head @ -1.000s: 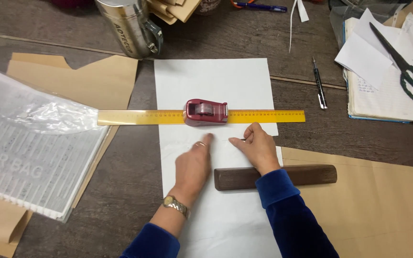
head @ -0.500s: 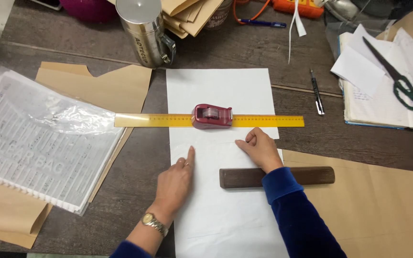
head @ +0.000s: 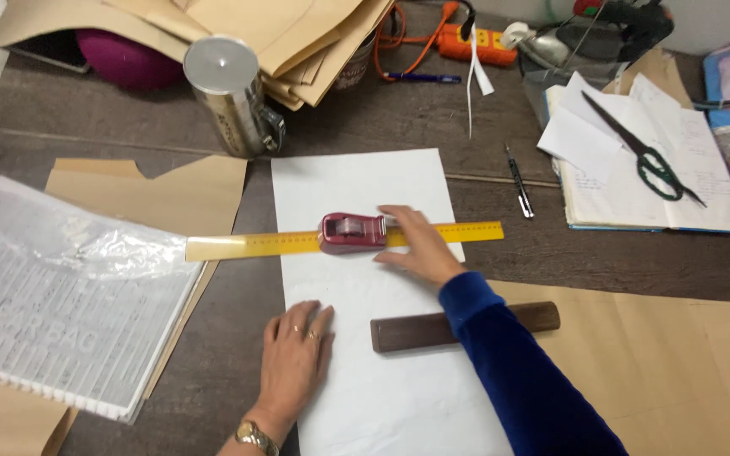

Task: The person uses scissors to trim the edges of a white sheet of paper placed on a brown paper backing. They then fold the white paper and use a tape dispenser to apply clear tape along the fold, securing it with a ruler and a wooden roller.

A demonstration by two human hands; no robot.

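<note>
A white sheet of paper (head: 356, 181) lies on the dark wooden table. Across it rests a yellow ruler (head: 255, 246) with a maroon tape dispenser (head: 351, 232) standing on it. My right hand (head: 411, 247), in a blue sleeve, lies flat on the ruler with fingertips touching the dispenser's right end. My left hand (head: 295, 353), with rings and a gold wristwatch, presses flat on the paper's left edge lower down. A dark brown wooden block (head: 407, 330) lies on the paper, partly hidden under my right forearm.
A metal canister (head: 230, 95) stands behind the paper. Brown pattern paper (head: 162, 196) and a plastic-covered printed pad (head: 52, 295) lie left. Right: a pen (head: 518, 179), an open notebook with green-handled scissors (head: 652, 156), more brown paper (head: 669, 363). An orange power strip (head: 475, 38) sits far back.
My right hand moved up from the paper onto the ruler, reaching the tape dispenser. My left hand slid down and left to the paper's edge. The camera view tilted up.
</note>
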